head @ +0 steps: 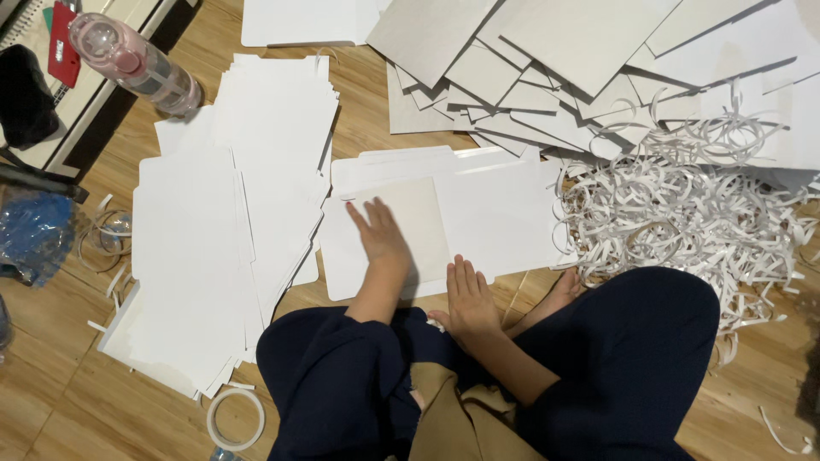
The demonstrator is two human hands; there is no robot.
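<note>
matt white card sheets (pixel 478 213), glossy wooden floor (pixel 85 401), curly paper strips (pixel 683 213)

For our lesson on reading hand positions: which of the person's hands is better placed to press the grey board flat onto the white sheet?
Probably the left hand: it lies palm down on the grey board, fingers spread. The right hand rests at the near edge of the white sheet, off the board.

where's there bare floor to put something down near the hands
Bare wood floor shows at lower left, between the white sheet pile and the tape ring. A narrower strip runs between that pile and the grey boards. The right is crowded with paper strips. Both hands press flat on the white card.
</note>
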